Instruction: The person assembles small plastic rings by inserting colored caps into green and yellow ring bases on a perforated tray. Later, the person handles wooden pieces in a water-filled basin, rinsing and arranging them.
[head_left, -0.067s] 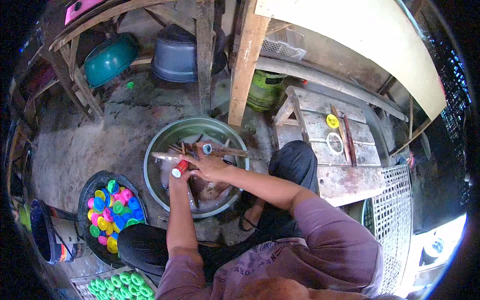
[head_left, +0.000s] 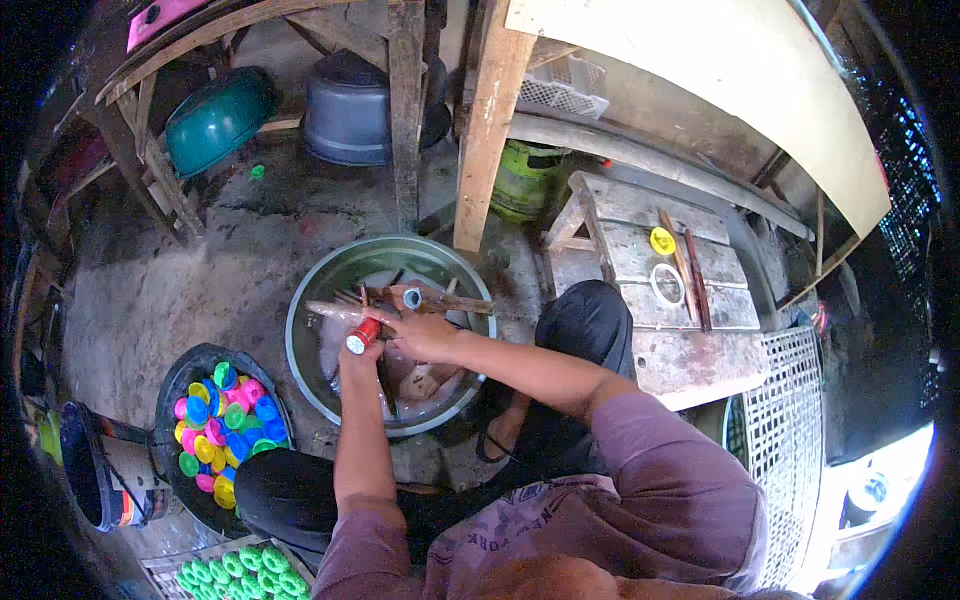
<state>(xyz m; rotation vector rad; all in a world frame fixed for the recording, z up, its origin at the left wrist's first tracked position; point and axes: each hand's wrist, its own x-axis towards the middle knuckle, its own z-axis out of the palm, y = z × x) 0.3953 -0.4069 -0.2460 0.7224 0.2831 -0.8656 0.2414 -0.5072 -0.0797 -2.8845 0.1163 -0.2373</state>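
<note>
My left hand (head_left: 360,357) is closed around a short red cylinder with a white end (head_left: 364,335) above the basin. Close beside it my right hand (head_left: 425,336) reaches in from the right, its fingers stretched out toward the red cylinder's upper end. A pale, tapered stick-like piece (head_left: 328,310) points left from beside the hands. Under them stands a wide grey-green basin (head_left: 309,375) with cloudy whitish liquid. Several wooden sticks lie in or across it, and a wooden bar (head_left: 458,302) reaches to its right rim. A light-blue ring-ended piece (head_left: 412,298) sits just beyond my right hand.
A dark tub (head_left: 172,420) of colourful plastic pieces stands left, beside a dark bucket (head_left: 82,465). Green rings (head_left: 245,572) lie on a tray at lower left. A low wooden bench (head_left: 690,352) is on the right. Table legs (head_left: 482,150) rise beyond the basin.
My right hand has shifted slightly, its fingers moving a little along the red cylinder. The pale tapered piece shows more plainly. The left hand keeps its hold.
</note>
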